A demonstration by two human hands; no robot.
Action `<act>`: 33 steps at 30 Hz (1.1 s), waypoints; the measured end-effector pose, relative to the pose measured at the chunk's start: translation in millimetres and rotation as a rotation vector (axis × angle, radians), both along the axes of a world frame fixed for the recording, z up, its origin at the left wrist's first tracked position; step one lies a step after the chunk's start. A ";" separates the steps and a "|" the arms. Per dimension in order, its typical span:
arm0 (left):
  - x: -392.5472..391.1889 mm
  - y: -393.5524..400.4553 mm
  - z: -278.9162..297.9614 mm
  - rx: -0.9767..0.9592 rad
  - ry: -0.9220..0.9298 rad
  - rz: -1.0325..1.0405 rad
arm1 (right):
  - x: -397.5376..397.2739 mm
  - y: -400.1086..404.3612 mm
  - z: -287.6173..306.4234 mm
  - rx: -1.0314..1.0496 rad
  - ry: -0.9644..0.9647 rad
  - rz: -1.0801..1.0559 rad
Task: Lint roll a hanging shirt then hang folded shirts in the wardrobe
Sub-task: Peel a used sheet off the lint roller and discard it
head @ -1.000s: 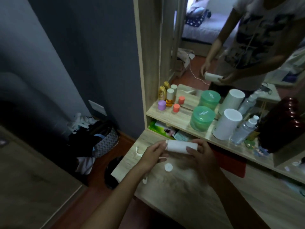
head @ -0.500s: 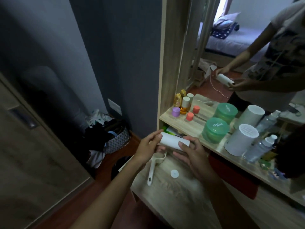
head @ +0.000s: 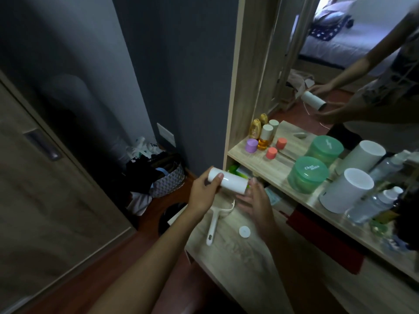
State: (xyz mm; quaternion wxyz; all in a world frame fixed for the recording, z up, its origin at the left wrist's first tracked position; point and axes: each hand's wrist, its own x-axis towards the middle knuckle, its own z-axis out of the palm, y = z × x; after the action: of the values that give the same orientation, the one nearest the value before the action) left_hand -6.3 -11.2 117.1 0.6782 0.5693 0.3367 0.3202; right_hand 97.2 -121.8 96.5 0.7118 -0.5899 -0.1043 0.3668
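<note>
To the far left of both hands, a wooden door [head: 34, 177] is standing beside a dark wall, and a basket of clothes [head: 163, 177] is sitting on the floor, well left of the left hand [head: 204, 196]. That hand is curling its fingers round the left end of a white lint roll [head: 227, 181], holding it level above the near-left corner of the bench [head: 249, 257]. The right hand [head: 256, 202] is hovering just right of and below the roll, fingers spread and relaxed; its fingertips are lying close to the roll's right end, though whether they are touching it is hard to tell through the blur.

Directly beneath the hands, a white roller handle [head: 214, 223] is lying on the bench, its grip end pointing toward the near edge, and a small white cap [head: 244, 231] is resting just right of it, below the right hand. The bench's left edge is running just below the left wrist, with open floor beyond it.

Up and right of the right hand, a shelf [head: 256, 159] is carrying small bottles [head: 265, 137], two green jars [head: 308, 175] and white canisters [head: 347, 191], all well apart from the roll. Behind them a mirror [head: 340, 64] is reflecting the hands.
</note>
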 end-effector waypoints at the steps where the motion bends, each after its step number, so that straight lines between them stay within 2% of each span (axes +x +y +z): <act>1: -1.1 2.5 -2.4 -0.017 0.007 0.017 | 0.7 -4.5 -10.0 -0.088 -0.213 -0.053; 2: -2.5 4.5 -4.5 -0.029 0.023 0.028 | 1.3 -10.7 -17.8 -0.180 -0.375 -0.055; 3: -3.9 6.4 -6.9 -0.036 0.050 0.036 | 3.2 -18.0 -35.0 -0.343 -0.643 0.015; 4: -5.1 8.2 -9.6 -0.050 0.072 0.046 | 2.7 -23.0 -52.8 -0.540 -0.929 0.151; 5: -6.4 9.4 -12.1 -0.068 0.086 0.057 | 1.8 -29.5 -69.0 -0.733 -1.055 0.303; 6: -7.5 10.1 -14.1 -0.088 0.087 0.066 | 3.1 -34.8 -88.2 -0.865 -1.077 0.452; 7: -8.4 10.2 -16.1 -0.105 0.085 0.067 | 4.8 -37.4 -104.2 -0.911 -1.084 0.575; 10: -11.7 9.0 -21.6 -0.137 0.091 0.057 | 5.0 -40.3 -127.1 -0.991 -1.218 0.701; 13: -14.4 7.8 -24.2 -0.159 0.110 0.057 | 9.8 -38.9 -135.8 -1.019 -1.244 0.694; 15: -16.5 8.2 -25.1 -0.163 0.114 0.063 | 12.5 -37.3 -138.2 -0.902 -1.345 0.572; 16: -18.1 8.9 -25.5 -0.166 0.113 0.064 | 11.9 -35.6 -134.4 -0.850 -1.343 0.502; 17: -19.8 9.9 -26.0 -0.167 0.113 0.065 | 11.5 -33.0 -128.7 -0.808 -1.245 0.445; 20: -24.5 13.0 -26.7 -0.162 0.121 0.073 | 13.3 -19.7 -92.3 -0.698 -0.767 0.275; 22: -26.3 14.6 -26.4 -0.164 0.118 0.088 | 14.4 -9.6 -59.5 -0.447 -0.570 0.103; 24: -26.0 15.1 -25.7 -0.169 0.109 0.093 | 8.0 -4.6 -28.6 -0.210 -0.435 0.020; 27: -23.0 13.9 -23.8 -0.186 0.090 0.085 | -8.3 -0.7 -2.8 -0.081 -0.373 0.008; 33: -19.0 9.3 -15.2 -0.185 0.070 0.080 | -16.9 0.0 4.4 0.007 -0.358 -0.037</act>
State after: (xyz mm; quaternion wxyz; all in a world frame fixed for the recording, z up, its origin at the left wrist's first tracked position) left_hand -25.3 -1.8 102.0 0.7024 0.5011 0.4108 0.2945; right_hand 80.3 -121.8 100.9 0.6904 -0.6452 -0.2197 0.2425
